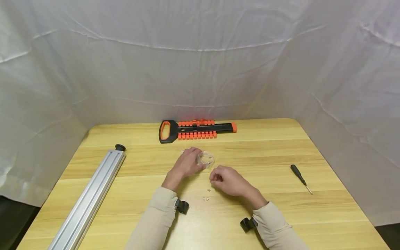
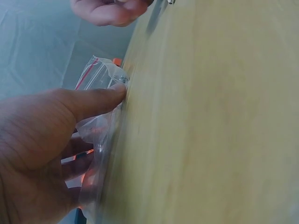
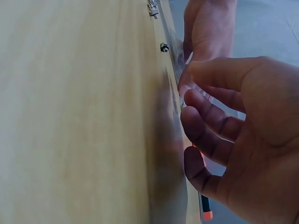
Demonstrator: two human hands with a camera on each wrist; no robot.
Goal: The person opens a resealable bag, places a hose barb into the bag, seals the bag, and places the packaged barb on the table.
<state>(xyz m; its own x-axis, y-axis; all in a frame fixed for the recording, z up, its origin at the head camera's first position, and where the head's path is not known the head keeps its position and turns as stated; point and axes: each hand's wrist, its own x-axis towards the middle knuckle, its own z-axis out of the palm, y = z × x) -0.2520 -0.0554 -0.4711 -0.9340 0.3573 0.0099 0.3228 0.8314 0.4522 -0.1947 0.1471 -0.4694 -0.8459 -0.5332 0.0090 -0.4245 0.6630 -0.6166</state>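
My left hand (image 1: 188, 162) holds a small clear plastic zip bag (image 1: 207, 157) against the table, thumb on its near side and fingers behind it. A red seal line shows on the bag (image 2: 93, 70) in the left wrist view. Small metal pieces are visible inside it. Just right of the bag is my right hand (image 1: 230, 180), its fingers loosely curled. Nothing shows between those fingers, though the thumb partly covers the index finger. Below the hands lie three tiny metal fasteners (image 1: 207, 199); the right wrist view shows one small fastener (image 3: 164, 47) apart from the others.
At the back of the wooden table (image 1: 150, 211) lies a black and orange tool rack (image 1: 197, 129) with a loop handle. A long aluminium profile (image 1: 90, 194) with a black knob (image 1: 120, 147) runs along the left. A black-handled screwdriver (image 1: 299, 174) lies right. White sheeting surrounds the table.
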